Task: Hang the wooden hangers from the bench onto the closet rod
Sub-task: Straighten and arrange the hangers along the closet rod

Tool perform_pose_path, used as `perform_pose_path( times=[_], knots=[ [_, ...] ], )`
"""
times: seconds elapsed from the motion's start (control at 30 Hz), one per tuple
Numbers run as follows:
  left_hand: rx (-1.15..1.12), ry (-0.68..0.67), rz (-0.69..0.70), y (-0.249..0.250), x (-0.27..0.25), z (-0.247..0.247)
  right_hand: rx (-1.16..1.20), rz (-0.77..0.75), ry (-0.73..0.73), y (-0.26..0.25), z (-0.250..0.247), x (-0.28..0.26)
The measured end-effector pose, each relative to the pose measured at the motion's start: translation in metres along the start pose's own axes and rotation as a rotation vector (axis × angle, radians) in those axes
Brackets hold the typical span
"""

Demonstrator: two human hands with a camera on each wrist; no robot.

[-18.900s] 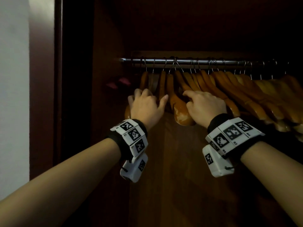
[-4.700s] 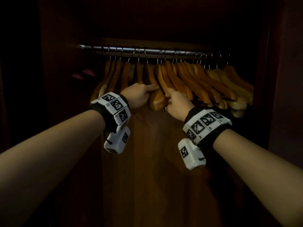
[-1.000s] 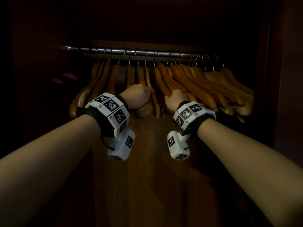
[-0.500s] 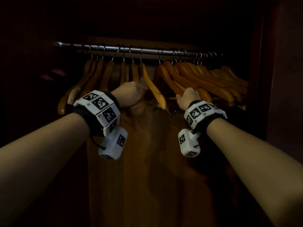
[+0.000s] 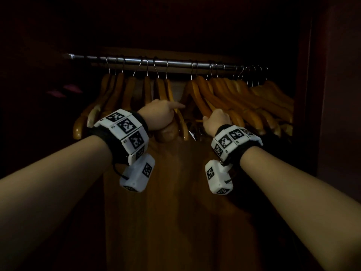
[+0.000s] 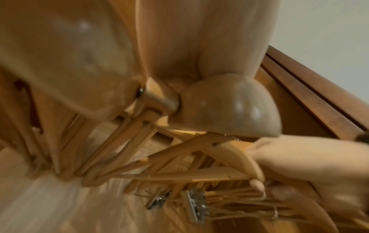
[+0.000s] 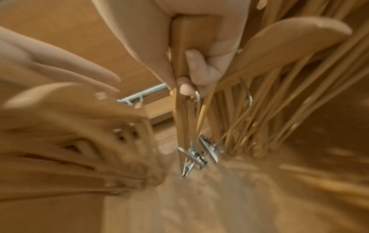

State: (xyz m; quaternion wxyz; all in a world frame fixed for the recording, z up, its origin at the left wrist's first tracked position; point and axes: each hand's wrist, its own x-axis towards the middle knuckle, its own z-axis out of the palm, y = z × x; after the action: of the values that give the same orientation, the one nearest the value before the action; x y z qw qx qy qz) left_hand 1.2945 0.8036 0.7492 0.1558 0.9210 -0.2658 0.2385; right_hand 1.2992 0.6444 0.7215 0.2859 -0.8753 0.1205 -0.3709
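Observation:
Many wooden hangers hang by metal hooks on the closet rod [image 5: 175, 63], split into a left bunch [image 5: 125, 90] and a right bunch [image 5: 254, 98] with a gap between them. My left hand [image 5: 160, 114] rests against the innermost hangers of the left bunch, fingers straight [image 7: 69, 66] and index pointing right, above a rounded hanger end [image 6: 229, 107]. My right hand [image 5: 216, 120] grips the lower arm of the leftmost hanger [image 5: 201, 98] of the right bunch, fingers curled round the wood [image 7: 191, 47]. Metal clips [image 7: 195, 154] dangle below it.
The closet's wooden back panel [image 5: 175, 202] fills the space under the hangers. A dark side wall [image 5: 336, 114] closes the right. The rod's left end [image 5: 70, 55] is bare. Something pink [image 5: 64, 90] lies in the dark at far left.
The gap between the two bunches has widened. My right hand has drawn its hanger to the right, while my left hand holds the middle hangers over to the left.

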Motion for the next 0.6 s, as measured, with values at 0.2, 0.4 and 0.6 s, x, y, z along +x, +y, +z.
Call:
perform_pose_path(
  times=[0.2,0.4,0.6],
  knots=[
    [0.042,0.005,0.004,-0.003,0.002,0.002,0.031,-0.04,0.007,-0.021,0.016,-0.006],
    [0.004,0.034,0.003,-0.007,0.0,0.004,0.039,-0.058,-0.005,-0.026,0.02,-0.009],
    [-0.013,0.025,0.006,-0.008,0.0,0.005,0.052,-0.018,-0.036,-0.031,0.029,-0.013]
  ],
)
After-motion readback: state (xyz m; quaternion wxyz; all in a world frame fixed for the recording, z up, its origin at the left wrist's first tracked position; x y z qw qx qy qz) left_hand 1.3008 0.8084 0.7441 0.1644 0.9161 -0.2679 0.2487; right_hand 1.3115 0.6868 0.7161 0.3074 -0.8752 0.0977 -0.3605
